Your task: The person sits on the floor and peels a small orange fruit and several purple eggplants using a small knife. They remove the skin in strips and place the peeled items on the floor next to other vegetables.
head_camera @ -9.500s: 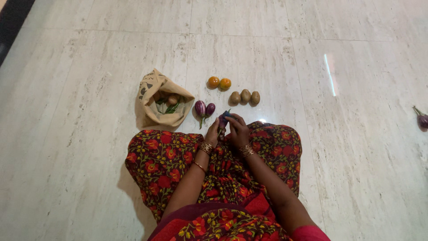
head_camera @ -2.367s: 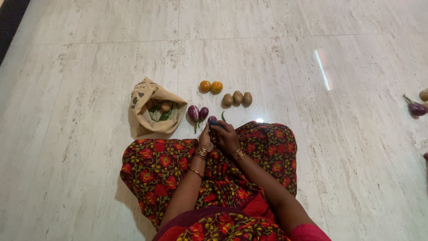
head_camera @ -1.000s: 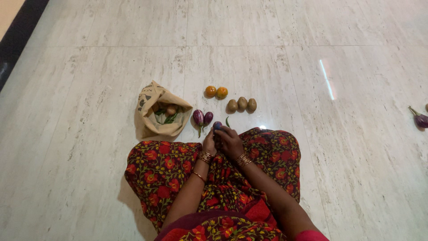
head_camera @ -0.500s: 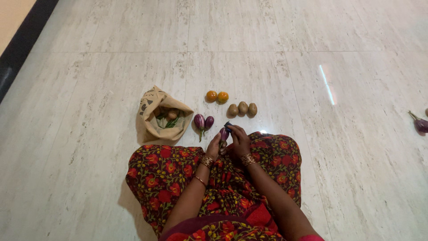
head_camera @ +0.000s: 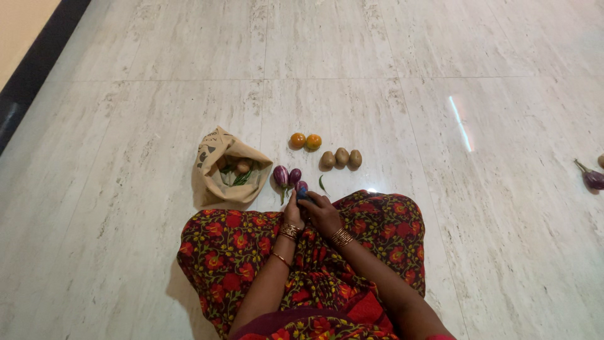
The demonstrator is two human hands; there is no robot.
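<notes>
A small purple brinjal [head_camera: 302, 188] is held between the left hand [head_camera: 293, 213] and the right hand [head_camera: 323, 213], just above the lap. Two brinjals [head_camera: 286, 175], three potatoes [head_camera: 341, 157], two tomatoes [head_camera: 305, 141] and an open paper bag [head_camera: 225, 169] are laid on the marble floor [head_camera: 126, 126]. Another brinjal [head_camera: 592, 179] is seen far right.

Pale marbled stone tile floor [head_camera: 126, 189]. Open tan paper bag [head_camera: 217, 164] lies on it; right of the bag: two small purple eggplants [head_camera: 286, 176], two orange tomatoes [head_camera: 305, 141], three brown potatoes [head_camera: 341, 158]. Lone purple eggplant [head_camera: 591, 179] far right.
</notes>
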